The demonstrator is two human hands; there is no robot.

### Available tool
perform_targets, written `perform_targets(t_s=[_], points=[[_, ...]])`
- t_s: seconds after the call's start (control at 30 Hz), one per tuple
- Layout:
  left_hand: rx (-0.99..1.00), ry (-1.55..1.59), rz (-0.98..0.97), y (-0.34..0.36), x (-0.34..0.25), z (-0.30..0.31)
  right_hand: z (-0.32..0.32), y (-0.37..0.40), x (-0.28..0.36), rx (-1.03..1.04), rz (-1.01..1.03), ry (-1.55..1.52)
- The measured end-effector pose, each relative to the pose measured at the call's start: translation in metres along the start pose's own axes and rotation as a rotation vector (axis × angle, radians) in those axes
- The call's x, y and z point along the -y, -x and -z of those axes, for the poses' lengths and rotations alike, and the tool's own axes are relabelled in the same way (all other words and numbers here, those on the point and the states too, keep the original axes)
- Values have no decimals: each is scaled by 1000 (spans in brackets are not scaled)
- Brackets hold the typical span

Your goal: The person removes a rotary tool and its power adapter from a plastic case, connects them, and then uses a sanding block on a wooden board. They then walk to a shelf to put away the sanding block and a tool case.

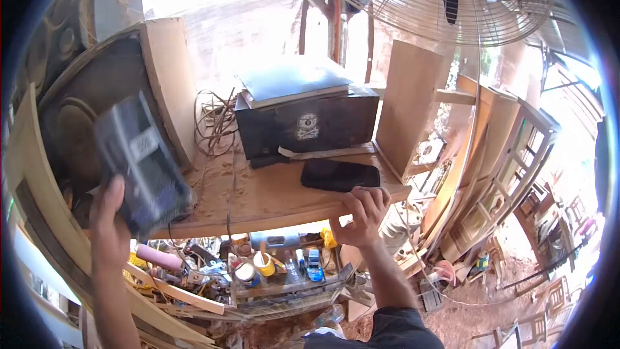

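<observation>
Nearest, at front edge of shelf (271,201): right hand (361,214), fingers curled tight over that edge. At shelf's left end: left hand (108,223) clamped on lower end of blurred dark unit (143,161). Long axis tilted, upper end up-left, broad face toward camera. Judged: unit held aloft; next move calls for steady grip. Farther back on shelf: black box (307,123).

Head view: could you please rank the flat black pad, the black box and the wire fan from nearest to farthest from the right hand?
1. The flat black pad, on the shelf just above the right hand, which grips the shelf edge.
2. The black box, further back on the shelf, behind the pad.
3. The wire fan, high at the top right.
</observation>
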State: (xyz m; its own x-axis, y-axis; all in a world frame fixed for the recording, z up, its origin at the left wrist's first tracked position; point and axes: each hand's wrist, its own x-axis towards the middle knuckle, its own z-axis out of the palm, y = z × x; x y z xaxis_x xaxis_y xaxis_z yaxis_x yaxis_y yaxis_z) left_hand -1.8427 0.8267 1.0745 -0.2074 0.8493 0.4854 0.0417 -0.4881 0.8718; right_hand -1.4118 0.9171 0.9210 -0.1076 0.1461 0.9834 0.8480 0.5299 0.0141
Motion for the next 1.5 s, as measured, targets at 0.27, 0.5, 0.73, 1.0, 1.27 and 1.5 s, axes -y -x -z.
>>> perform_targets(t_s=[0.27, 0.5, 0.73, 1.0, 1.27, 1.5], points=[[321, 144, 57, -148, -25, -118, 1, -2, 3, -11, -2, 26], [508, -274, 154, -243, 29, -208, -7, 30, -14, 22, 31, 8], [154, -891, 6, -230, 19, -233, -5, 0, 8, 38, 131, 76], [-30, -422, -539, -76, 36, -154, 0, 16, -8, 160, 135, 132], [-454, -230, -593, 135, 44, -49, 4, 24, -22, 210, 181, 236], [-159, -319, -611, 134, 21, -41, 0, 40, -41, 172, 173, 177]])
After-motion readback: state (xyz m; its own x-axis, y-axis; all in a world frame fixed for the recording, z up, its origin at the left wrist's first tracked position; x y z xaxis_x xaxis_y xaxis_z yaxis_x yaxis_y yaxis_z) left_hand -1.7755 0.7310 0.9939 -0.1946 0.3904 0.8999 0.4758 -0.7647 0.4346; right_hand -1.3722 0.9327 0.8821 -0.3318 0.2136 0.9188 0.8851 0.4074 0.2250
